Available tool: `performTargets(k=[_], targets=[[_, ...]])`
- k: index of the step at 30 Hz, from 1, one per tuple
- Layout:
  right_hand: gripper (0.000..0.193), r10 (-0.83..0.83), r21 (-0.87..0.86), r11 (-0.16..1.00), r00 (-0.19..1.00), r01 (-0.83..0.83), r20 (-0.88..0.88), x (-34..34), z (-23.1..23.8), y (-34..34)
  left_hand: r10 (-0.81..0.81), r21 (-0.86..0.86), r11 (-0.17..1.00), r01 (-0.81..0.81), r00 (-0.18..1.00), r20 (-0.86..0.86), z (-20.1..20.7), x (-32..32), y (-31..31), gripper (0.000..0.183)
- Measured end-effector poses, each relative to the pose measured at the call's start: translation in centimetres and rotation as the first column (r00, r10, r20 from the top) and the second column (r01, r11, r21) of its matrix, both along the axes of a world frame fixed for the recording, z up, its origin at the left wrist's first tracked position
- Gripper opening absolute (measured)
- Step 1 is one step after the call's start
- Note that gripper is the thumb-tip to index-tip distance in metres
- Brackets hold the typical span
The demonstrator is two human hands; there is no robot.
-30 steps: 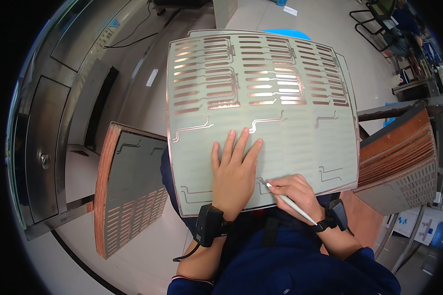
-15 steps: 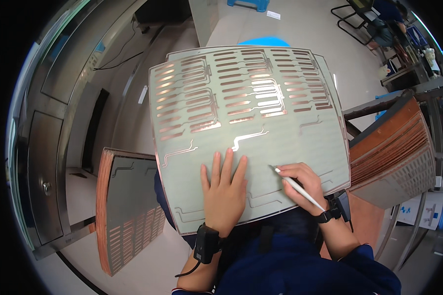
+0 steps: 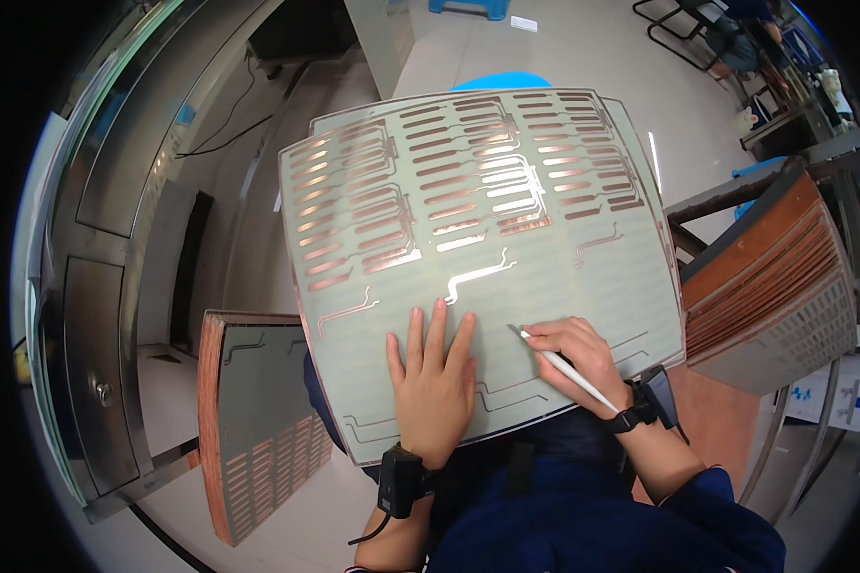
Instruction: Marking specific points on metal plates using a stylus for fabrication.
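Under your left grip (image 3: 435,406) lies the pale panel (image 3: 545,296), faced with copper traces. Left grip: fingers spread apart, palm down on the surface, nothing held. The bright bent trace (image 3: 476,279) begins right at its fingertips, and rows of copper bars (image 3: 514,181) fill the panel's far part, beyond both grips.

Right grip (image 3: 578,363): fingers drawn together, clamped on a white-handled tool (image 3: 588,387). You hold it like a pen, thin dark tip pointing left and away from you; whether the tip touches the panel, cannot tell.

Change noted: a second ago your tip stood at the lower trace (image 3: 511,390), close beside your left grip. Now it sits farther out, on the plain field between that trace and the bars. Left grip keeps its place. Judgement: the working spot has passed from a trace to unmarked surface, with the left palm probably steadying the sheet.

Surroundings: one upright stack of panels (image 3: 258,382) left of your left grip; a tilted, fanned stack (image 3: 769,296) right of your right grip; a blue edge (image 3: 502,82) showing past the panel's far side.
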State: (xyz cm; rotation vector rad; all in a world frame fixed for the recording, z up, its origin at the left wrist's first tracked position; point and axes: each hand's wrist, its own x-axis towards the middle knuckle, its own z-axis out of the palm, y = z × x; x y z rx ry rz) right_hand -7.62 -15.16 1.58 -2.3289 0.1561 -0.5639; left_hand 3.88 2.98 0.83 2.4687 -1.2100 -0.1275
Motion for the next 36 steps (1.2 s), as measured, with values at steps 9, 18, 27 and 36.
performTargets(k=[9,18,27,36], targets=[[0.029,-0.024,-0.011,1.0,0.999,0.024,0.025,0.1,-0.2,0.2,-0.002,0.007,1.0,0.002,1.0,-0.001,0.0,0.0,0.0,0.058],[0.029,-0.002,0.004,1.0,1.0,0.002,0.02,-0.3,-0.2,0.1,-0.001,-0.018,1.0,0.001,1.0,-0.004,0.0,-0.2,0.0,0.058],[0.026,-0.116,0.057,0.992,0.993,0.115,0.009,-2.3,-0.4,-1.1,0.003,-0.012,1.0,-0.003,1.0,-0.005,0.4,-0.1,-0.1,0.055],[0.025,-0.191,0.044,0.981,0.98,0.189,0.05,-2.6,-0.4,-1.9,0.005,0.02,1.0,-0.005,1.0,-0.003,0.7,-0.1,-0.4,0.054]])
